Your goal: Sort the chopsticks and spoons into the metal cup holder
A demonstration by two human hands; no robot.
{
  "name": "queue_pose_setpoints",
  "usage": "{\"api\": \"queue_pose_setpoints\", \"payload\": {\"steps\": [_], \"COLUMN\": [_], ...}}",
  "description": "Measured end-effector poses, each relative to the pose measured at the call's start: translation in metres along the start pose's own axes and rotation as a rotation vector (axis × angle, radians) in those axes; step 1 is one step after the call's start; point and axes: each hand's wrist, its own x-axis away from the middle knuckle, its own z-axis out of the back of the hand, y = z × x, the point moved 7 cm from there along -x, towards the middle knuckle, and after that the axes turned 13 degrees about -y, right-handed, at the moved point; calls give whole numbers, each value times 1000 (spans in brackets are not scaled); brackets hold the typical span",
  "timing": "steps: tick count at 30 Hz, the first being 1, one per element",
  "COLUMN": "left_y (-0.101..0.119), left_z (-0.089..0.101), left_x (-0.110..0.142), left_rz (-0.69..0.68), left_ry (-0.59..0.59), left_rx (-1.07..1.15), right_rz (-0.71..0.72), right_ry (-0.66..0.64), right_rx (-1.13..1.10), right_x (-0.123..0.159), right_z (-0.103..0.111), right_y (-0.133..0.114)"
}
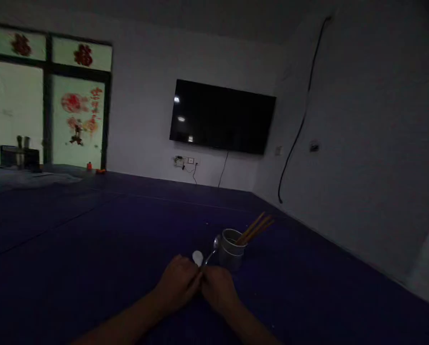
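Low in the view, my left hand (179, 281) and my right hand (219, 288) meet, both with curled fingers. A white-headed spoon (197, 258) sticks up from the fingers of my left hand. From my right hand rises a shiny metal spoon (216, 243), its thin handle slanting up to the right. The lower ends of both spoons are hidden by my hands. Just beyond my right hand stands a grey cylindrical holder (231, 258), upright, with several wooden chopsticks (255, 230) leaning out to the right. The metal spoon's head is close to the holder's rim; whether they touch, I cannot tell.
A dark blue surface (128, 230) spreads out to the walls. A dark television (223, 117) hangs on the far wall above sockets (186, 162) and cables. A black cable (300, 124) runs down the right wall. Glass doors (77, 120) with red decorations are at left.
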Motion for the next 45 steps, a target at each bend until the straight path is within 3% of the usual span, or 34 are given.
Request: {"api": "queue_pose_setpoints", "payload": {"steps": [12, 27, 34, 40, 45], "left_y": [-2, -11, -11, -11, -8], "left_z": [-8, -13, -7, -3, 4], "left_x": [-2, -2, -1, -1, 0], "left_rz": [12, 89, 133, 121, 96], "left_ry": [-145, -107, -132, -100, -74], "left_rx": [-38, -23, 91, 141, 199], "right_rz": [-39, -1, 85, 312, 462], "right_ry": [-53, 52, 292, 575, 690], "right_rx": [23, 44, 6, 57, 193], "right_x": [3, 0, 11, 27, 37], "right_z": [3, 5, 17, 28, 37], "right_y": [-6, -4, -5, -19, -33]}}
